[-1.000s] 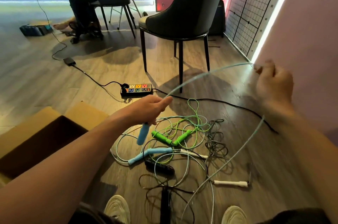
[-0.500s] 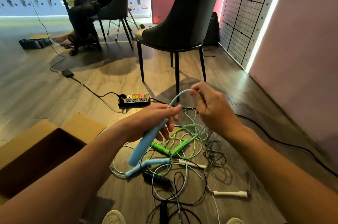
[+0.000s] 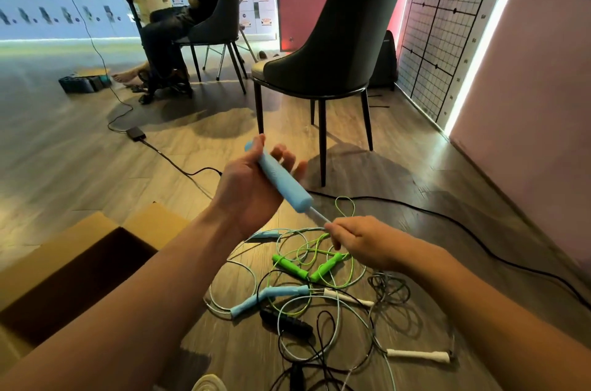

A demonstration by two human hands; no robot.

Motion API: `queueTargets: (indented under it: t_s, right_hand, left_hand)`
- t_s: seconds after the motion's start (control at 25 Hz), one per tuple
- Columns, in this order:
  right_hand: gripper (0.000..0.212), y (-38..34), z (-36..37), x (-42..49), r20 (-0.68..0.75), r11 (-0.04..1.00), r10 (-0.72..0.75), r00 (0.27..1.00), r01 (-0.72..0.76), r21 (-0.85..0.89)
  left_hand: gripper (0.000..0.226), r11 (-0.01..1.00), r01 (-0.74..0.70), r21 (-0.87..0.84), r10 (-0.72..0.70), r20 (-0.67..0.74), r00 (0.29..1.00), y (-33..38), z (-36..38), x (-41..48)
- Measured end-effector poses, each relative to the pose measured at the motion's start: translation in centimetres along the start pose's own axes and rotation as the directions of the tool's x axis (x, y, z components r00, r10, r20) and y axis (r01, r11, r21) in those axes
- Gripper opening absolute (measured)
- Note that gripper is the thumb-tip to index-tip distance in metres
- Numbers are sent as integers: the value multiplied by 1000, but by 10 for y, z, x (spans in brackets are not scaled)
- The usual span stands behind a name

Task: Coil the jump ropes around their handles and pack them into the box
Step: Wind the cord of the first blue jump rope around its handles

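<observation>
— What are the fingers doing?

— The left hand's [image 3: 248, 195] fingers [image 3: 283, 155] curl loosely behind a blue handle [image 3: 278, 181], which lies slanted across the palm. The right hand [image 3: 364, 242] pinches the pale cord [image 3: 318, 217] between thumb and fingertips, just where it leaves the handle's lower end.

— And the other ropes?

— They lie tangled on the floor [image 3: 80, 151] below both hands. There are two green handles [image 3: 289, 266] meeting in a V, another blue handle [image 3: 268, 296], a black handle [image 3: 284, 322], and a white handle [image 3: 419, 355] lying nearer the right wall.

— The box?

— The cardboard box [image 3: 48, 266] stands open toward the floor's left edge, near the tangle. Its inside is in shadow, so I cannot tell what it holds.

— Farther out?

— A dark chair [image 3: 335, 55] stands beyond the hands, and a black cable [image 3: 447, 218] runs along the floor beside it.
</observation>
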State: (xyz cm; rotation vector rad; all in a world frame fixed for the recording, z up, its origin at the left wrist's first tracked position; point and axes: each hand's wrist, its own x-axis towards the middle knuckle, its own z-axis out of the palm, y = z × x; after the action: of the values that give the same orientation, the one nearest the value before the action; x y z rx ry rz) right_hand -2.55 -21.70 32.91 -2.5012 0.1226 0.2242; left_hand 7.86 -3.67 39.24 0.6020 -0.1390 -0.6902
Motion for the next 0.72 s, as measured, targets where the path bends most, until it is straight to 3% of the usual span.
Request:
queueTargets:
  t_s: [0.12,0.2,0.24,0.32,0.36,0.4,0.44,0.48,0.6,0.72]
  right_hand:
    - [47,-2,-7,-3,10,999,-45,999,45,2]
    - [46,-11,-14,-9,10,983,-148,989,146,108]
    - [44,-19,-18,-12,-12,956,-193,981,191,222]
    - [38,-34,-28,-20,-125,829,-217,968,250,500]
    - [35,-39,-34,-22,-206,743,-195,959,282,607]
    - [31,-42,-39,-24,-288,669,-161,944,318,671]
    - [28,-43,-42,-24,-356,619,-125,926,353,702]
    - [26,-43,-43,-24,-410,593,-93,907,381,709]
    - [26,-42,-41,-21,-511,609,19,859,396,687]
    - [27,-31,-41,-16,-566,644,154,810,352,679]
  left_hand:
    - [34,986,-163,-24,156,-195,968,18,-17,10]
    - [31,953,-278,124,301,-247,921,23,-30,12]
    - [24,889,-324,324,404,-221,888,24,-36,12]
    - [21,539,-348,767,530,12,848,20,-47,11]
    - [20,350,-336,875,476,143,868,17,-53,11]
    - [15,223,-303,927,349,214,912,12,-54,9]
    - [11,166,-243,956,180,213,960,6,-55,7]
    - [20,135,-164,977,8,165,986,0,-53,4]
    - [73,151,68,986,-338,-13,941,-12,-42,-2]
    - [83,290,144,946,-479,14,878,-15,-26,-7]
